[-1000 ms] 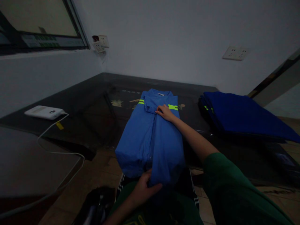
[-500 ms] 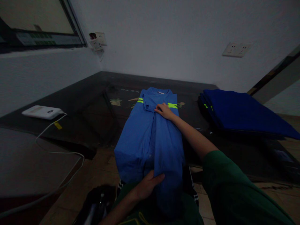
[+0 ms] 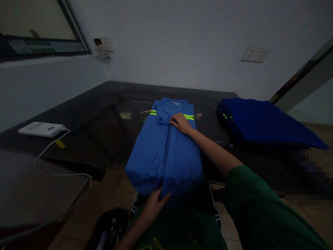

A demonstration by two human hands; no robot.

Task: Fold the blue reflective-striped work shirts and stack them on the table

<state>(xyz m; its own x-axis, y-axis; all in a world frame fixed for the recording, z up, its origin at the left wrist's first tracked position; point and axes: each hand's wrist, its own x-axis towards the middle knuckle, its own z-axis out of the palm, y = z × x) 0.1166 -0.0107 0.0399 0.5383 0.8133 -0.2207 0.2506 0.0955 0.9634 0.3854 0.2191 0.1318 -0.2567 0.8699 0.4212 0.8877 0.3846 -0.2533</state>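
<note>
A blue work shirt (image 3: pixel 166 152) with neon-yellow stripes lies lengthwise on the dark glass table (image 3: pixel 104 114), its lower end hanging over the near edge. My right hand (image 3: pixel 180 123) rests flat on the shirt just below the collar, fingers stretched out. My left hand (image 3: pixel 154 203) grips the shirt's lower hem at the near edge, thumb on top of the cloth.
A stack of folded dark-blue garments (image 3: pixel 260 119) sits on the table's right side. A white device (image 3: pixel 41 129) with a white cable (image 3: pixel 65 173) lies at the left. Wall sockets are behind. A dark bag (image 3: pixel 109 229) sits on the floor by my legs.
My left hand has drawn the hanging hem up and nearer the table edge, so less cloth hangs down. My right hand has stayed pressed near the collar.
</note>
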